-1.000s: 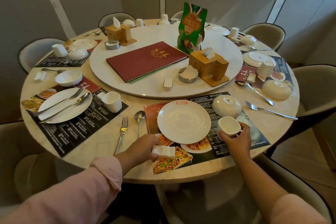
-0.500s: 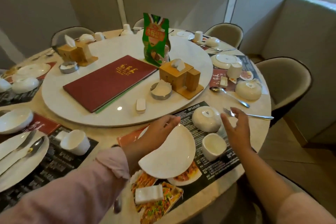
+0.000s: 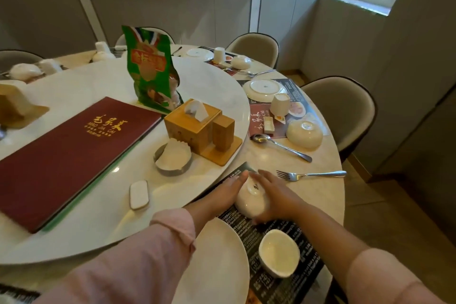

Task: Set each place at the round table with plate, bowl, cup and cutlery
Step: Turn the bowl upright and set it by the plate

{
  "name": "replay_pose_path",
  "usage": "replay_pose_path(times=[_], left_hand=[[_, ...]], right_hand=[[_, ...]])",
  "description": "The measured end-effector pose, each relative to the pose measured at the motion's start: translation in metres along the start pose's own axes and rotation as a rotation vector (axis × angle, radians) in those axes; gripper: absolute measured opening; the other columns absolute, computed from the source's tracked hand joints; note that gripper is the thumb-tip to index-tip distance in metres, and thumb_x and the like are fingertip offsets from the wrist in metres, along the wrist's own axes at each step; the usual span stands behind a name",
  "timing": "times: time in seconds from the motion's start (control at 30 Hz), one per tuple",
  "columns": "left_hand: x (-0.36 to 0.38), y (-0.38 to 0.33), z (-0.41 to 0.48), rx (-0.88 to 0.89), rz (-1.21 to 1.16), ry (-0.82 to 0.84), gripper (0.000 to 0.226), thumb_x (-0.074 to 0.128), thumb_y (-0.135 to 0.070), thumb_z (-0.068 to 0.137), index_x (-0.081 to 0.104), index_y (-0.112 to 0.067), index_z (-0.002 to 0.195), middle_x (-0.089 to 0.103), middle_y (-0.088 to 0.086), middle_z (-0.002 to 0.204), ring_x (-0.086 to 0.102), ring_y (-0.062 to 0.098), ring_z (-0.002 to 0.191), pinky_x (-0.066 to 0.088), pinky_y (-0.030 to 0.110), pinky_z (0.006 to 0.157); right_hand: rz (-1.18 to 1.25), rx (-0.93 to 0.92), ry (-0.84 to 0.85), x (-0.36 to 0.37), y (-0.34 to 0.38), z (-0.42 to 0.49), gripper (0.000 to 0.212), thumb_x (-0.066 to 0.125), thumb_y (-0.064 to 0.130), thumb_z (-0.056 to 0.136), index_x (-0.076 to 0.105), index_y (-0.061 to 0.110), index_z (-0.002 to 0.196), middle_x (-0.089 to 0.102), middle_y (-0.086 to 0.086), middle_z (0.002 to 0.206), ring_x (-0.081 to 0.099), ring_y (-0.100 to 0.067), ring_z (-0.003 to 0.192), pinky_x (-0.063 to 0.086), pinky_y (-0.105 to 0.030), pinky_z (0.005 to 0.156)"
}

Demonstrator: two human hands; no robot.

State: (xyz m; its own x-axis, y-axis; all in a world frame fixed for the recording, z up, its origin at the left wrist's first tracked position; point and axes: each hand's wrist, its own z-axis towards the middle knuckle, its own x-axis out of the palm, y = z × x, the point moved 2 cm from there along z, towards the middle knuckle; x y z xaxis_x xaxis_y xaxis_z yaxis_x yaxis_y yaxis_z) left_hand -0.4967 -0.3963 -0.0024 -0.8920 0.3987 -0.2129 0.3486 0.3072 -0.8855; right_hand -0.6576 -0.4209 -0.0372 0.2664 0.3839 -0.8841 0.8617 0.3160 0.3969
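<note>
Well, the person is leaning over the near place setting with both hands on an upturned white bowl point(image 3: 251, 201), which sits base-up on the dark printed placemat point(image 3: 281, 286) near the edge of the white turntable point(image 3: 98, 227). The left hand point(image 3: 228, 191) lies flat against the bowl's left side, fingers straight and pressed to it. The right hand point(image 3: 280, 196) cups the other side, fingers reaching along the far edge and the thumb tucked at the near edge, so the bowl is held between the two.

Just on the near side of the bowl stand a white cup point(image 3: 278, 253), mouth up, and a white plate point(image 3: 219, 264) partly under the pink left sleeve point(image 3: 138, 261). A fork point(image 3: 311, 175) lies on the bare marble table point(image 3: 323, 200) beyond the right hand, with a spoon point(image 3: 280, 145) farther on.

On the turntable rest a dark red menu point(image 3: 64, 153), a green packet point(image 3: 148, 69) and a wooden tissue box point(image 3: 195, 123).
</note>
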Motion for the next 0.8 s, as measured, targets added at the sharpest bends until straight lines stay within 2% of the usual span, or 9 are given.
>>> replay_pose_path(times=[0.07,0.13,0.2,0.27,0.33,0.4,0.47,0.53,0.8], left_hand=[[-0.001,0.013,0.010,0.011,0.036,-0.003,0.060,0.033,-0.069,0.087,0.052,-0.030,0.128,0.056,-0.008,0.129,0.051,0.007,0.119,0.039,0.027,0.104],[0.001,0.035,0.027,0.035,0.059,-0.021,0.070,0.037,-0.082,0.076,0.054,-0.034,0.124,0.060,-0.005,0.124,0.055,0.011,0.117,0.040,0.042,0.106],[0.001,0.032,0.025,0.038,0.079,-0.018,0.071,0.038,-0.081,0.076,0.055,-0.030,0.123,0.063,-0.004,0.119,0.058,0.011,0.113,0.044,0.040,0.102],[-0.002,0.013,0.015,0.047,-0.007,-0.027,0.060,0.032,-0.066,0.088,0.056,-0.022,0.121,0.065,-0.005,0.112,0.061,0.005,0.104,0.048,0.023,0.092],[-0.009,0.005,0.015,0.026,-0.117,-0.071,0.054,0.019,-0.056,0.094,0.052,-0.023,0.121,0.061,-0.005,0.111,0.058,0.002,0.097,0.046,0.017,0.081],[-0.014,0.002,0.014,-0.008,-0.210,-0.114,0.057,0.010,-0.063,0.090,0.043,-0.029,0.123,0.057,-0.005,0.117,0.052,0.009,0.106,0.044,0.026,0.093],[-0.013,0.000,0.014,-0.043,-0.305,-0.132,0.072,0.012,-0.073,0.081,0.034,-0.033,0.136,0.054,0.004,0.132,0.051,0.020,0.121,0.036,0.037,0.108],[-0.012,-0.003,0.012,-0.066,-0.336,-0.102,0.076,0.011,-0.072,0.084,0.027,-0.029,0.145,0.047,0.012,0.142,0.048,0.029,0.128,0.041,0.036,0.101],[-0.008,0.006,0.004,-0.163,-0.283,-0.093,0.070,0.024,-0.068,0.088,0.032,-0.028,0.145,0.042,0.009,0.145,0.044,0.029,0.130,0.045,0.043,0.102]], right_hand=[[0.018,-0.004,-0.030,0.004,-0.002,0.003,0.123,0.083,0.057,0.049,0.012,0.034,0.147,0.014,0.002,0.155,0.020,-0.021,0.140,0.023,-0.037,0.113],[0.011,-0.010,-0.059,0.004,-0.002,0.005,0.121,0.082,0.059,0.047,0.015,0.036,0.145,0.023,0.004,0.151,0.028,-0.020,0.136,0.029,-0.037,0.112],[-0.003,0.003,-0.062,-0.001,0.000,0.007,0.118,0.081,0.059,0.047,0.018,0.036,0.143,0.029,0.006,0.146,0.034,-0.018,0.131,0.035,-0.036,0.108],[0.091,0.047,-0.031,-0.010,0.004,0.004,0.111,0.082,0.055,0.051,0.022,0.036,0.142,0.035,0.007,0.143,0.039,-0.015,0.126,0.038,-0.032,0.103],[0.341,0.096,0.011,-0.024,0.011,-0.002,0.093,0.081,0.047,0.062,0.029,0.036,0.138,0.044,0.004,0.135,0.047,-0.013,0.113,0.045,-0.026,0.090],[0.766,0.152,0.083,-0.034,0.016,-0.011,0.072,0.070,0.046,0.073,0.036,0.030,0.135,0.050,-0.002,0.122,0.054,-0.017,0.099,0.049,-0.026,0.078],[1.234,0.232,0.115,-0.037,0.020,-0.018,0.061,0.058,0.056,0.071,0.044,0.026,0.122,0.051,-0.012,0.114,0.055,-0.029,0.099,0.050,-0.039,0.080],[1.410,0.299,0.063,-0.039,0.020,-0.020,0.043,0.044,0.060,0.085,0.048,0.028,0.112,0.052,-0.017,0.114,0.057,-0.036,0.102,0.052,-0.048,0.082],[1.018,0.591,-0.127,-0.021,0.007,-0.008,0.050,0.037,0.047,0.097,0.046,0.013,0.132,0.056,-0.012,0.100,0.061,-0.032,0.088,0.056,-0.033,0.046]])
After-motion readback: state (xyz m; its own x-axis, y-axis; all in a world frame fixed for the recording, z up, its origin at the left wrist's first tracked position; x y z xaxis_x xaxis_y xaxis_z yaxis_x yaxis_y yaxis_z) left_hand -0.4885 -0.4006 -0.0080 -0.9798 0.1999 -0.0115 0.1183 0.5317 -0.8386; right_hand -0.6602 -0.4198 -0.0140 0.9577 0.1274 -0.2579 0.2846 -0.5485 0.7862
